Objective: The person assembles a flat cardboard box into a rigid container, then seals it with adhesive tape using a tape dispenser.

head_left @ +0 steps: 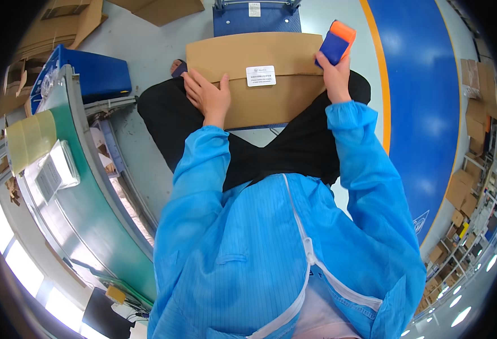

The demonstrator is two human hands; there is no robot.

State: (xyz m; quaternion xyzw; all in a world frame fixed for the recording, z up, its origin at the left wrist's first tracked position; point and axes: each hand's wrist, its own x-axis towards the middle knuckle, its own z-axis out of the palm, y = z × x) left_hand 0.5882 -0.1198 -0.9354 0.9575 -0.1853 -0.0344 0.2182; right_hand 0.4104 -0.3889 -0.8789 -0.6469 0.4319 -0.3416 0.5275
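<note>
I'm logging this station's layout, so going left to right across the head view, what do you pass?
Tape roll → blue bin → left hand → white label → right hand holding a blue-and-orange tool → stacked cartons.

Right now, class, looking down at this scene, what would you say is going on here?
A person in a blue coat sits with a flat cardboard box across their lap. The left hand lies flat on the box's top, beside a white label. The right hand grips a blue and orange tape dispenser at the box's right end. A green conveyor runs along the person's left, carrying a roll of clear tape.
</note>
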